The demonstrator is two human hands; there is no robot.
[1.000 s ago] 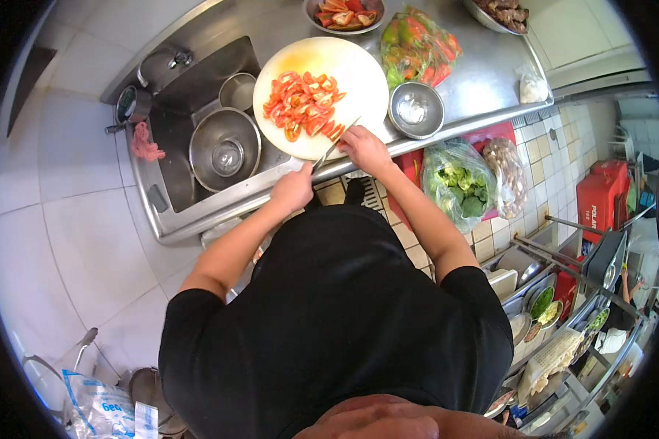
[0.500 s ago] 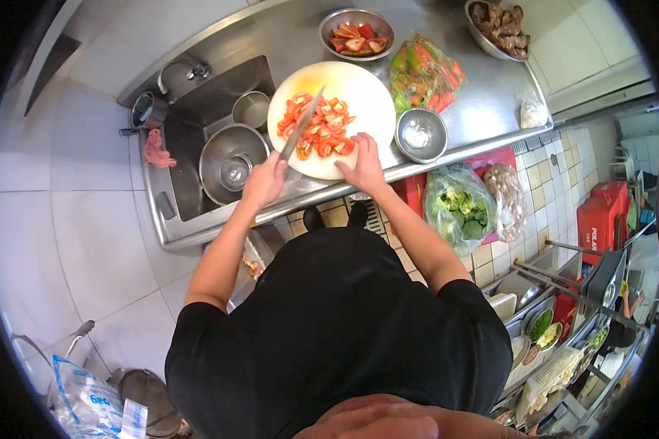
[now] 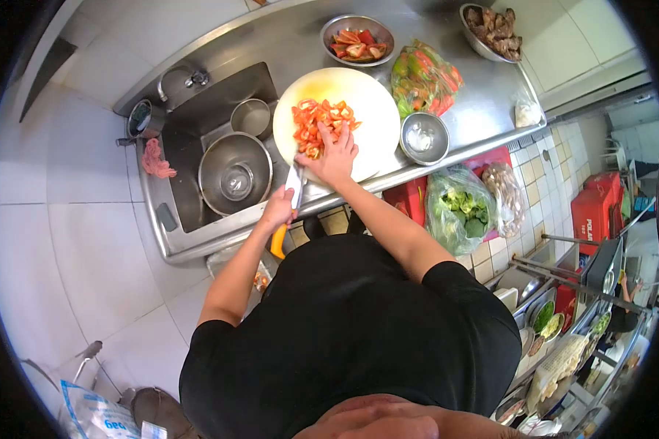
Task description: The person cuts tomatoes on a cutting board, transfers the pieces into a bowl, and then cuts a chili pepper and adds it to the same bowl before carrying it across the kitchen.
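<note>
- While the steel counter carries everything, your pale round cutting board sits on it, just beside the sink.
- Your right hand now lies palm down, spread wide over the cut red pieces; half a second ago it was at their near edge.
- Your left hand is closed around the knife, whose blade has come back from above them to the board's near rim.
- Those pieces lie heaped left of the board's middle, partly hidden by your right hand; with the blade withdrawn, slicing looks paused.
</note>
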